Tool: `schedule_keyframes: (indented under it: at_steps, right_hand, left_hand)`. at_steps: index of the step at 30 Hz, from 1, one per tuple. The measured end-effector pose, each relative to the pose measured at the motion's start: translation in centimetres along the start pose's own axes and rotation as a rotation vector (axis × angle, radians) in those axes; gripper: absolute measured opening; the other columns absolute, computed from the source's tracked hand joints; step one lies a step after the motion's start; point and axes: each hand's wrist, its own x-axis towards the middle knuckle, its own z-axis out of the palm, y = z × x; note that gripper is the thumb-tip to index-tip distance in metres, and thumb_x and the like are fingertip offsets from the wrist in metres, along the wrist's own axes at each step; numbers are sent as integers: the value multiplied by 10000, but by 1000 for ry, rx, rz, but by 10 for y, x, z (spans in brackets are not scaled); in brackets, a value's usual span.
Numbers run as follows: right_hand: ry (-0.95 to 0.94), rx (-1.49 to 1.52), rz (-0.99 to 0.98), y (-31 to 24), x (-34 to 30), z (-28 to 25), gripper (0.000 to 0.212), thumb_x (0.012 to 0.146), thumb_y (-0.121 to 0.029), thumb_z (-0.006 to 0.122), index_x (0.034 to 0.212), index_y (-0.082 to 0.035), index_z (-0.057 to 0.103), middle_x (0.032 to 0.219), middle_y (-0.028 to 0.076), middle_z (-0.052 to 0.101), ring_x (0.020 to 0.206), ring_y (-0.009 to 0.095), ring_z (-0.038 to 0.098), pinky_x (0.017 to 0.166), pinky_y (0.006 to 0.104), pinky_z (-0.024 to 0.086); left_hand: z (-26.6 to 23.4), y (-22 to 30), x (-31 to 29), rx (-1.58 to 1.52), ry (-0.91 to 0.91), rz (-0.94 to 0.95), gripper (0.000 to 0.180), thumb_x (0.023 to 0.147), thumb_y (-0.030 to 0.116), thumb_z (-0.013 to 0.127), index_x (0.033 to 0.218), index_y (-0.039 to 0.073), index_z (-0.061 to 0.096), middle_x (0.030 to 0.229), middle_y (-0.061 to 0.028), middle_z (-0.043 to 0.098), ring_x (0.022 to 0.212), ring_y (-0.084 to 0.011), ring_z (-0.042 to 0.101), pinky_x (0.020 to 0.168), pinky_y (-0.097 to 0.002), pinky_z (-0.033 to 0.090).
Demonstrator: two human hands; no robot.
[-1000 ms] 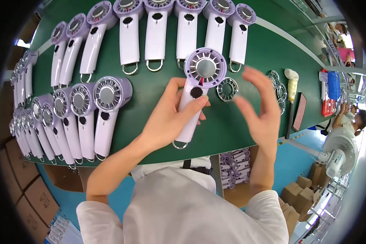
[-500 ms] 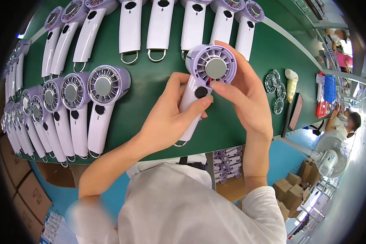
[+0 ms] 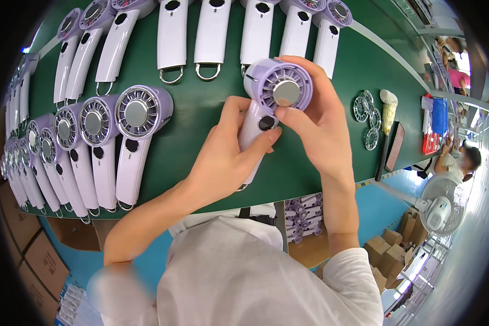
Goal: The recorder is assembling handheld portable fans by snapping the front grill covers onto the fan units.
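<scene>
Left hand [image 3: 223,157] and right hand [image 3: 315,117] grip lilac handheld fan [image 3: 269,103]

This is a factory assembly line for small handheld fans. A long green workbench [image 3: 201,130] carries 2 ordered rows of identical white-and-lilac handheld fans [image 3: 130,136], laid side by side like batch work. Loose round grille parts [image 3: 367,117] sit in a small cluster on the bench. Under the bench, a bin holds more lilac parts [image 3: 304,217]. Cardboard boxes [image 3: 388,252] stand stacked on the blue floor [image 3: 380,209], beside a white pedestal fan [image 3: 440,204], and another worker [image 3: 462,160] sits further along the line.
</scene>
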Motion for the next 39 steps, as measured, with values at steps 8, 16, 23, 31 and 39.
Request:
schedule_keyframes:
  at_steps: [8, 16, 23, 31, 39]
  right_hand:
    - [-7, -140, -21, -19, -17, -57, 538, 854, -100, 720, 1345, -17, 517, 1266, 97, 597, 1208, 200, 520, 1015, 325, 432]
    - [308, -865, -14, 30, -26, -59, 265, 791, -139, 787, 995, -29, 660, 886, 57, 554, 760, 159, 539, 678, 279, 459]
    - [265, -361, 128, 29, -30, -71, 164, 856, -28, 712, 971, -22, 595, 855, -12, 629, 759, 72, 572, 674, 220, 445]
    - [355, -86, -156, -4, -31, -64, 257, 924, -29, 640, 1174, 30, 631, 965, 53, 677, 843, 87, 624, 732, 214, 496]
    - [234, -216, -323, -28, -20, -23, 239, 840, 43, 720, 1072, 45, 664, 946, 62, 682, 818, 85, 609, 742, 214, 489]
  left_hand:
    - [-4, 13, 0, -87, -37, -131, 345, 968, 131, 607, 1199, 18, 377, 1054, -146, 654, 821, -156, 649, 718, -296, 550]
    - [-10, 16, 7, -168, -64, -128, 338, 982, 153, 573, 1227, 26, 379, 1150, -177, 638, 913, -196, 661, 803, -327, 557]
    - [-13, 16, 8, -198, -132, -125, 349, 986, 144, 563, 1249, 32, 364, 1193, -179, 629, 953, -212, 660, 843, -348, 553]
    - [-11, 13, 6, -186, -141, -119, 340, 977, 143, 585, 1225, 37, 377, 1161, -161, 641, 910, -191, 655, 798, -326, 549]
    - [-10, 19, 4, -80, -127, -152, 341, 960, 171, 624, 1183, 42, 401, 1037, -112, 662, 814, -135, 631, 702, -285, 538]
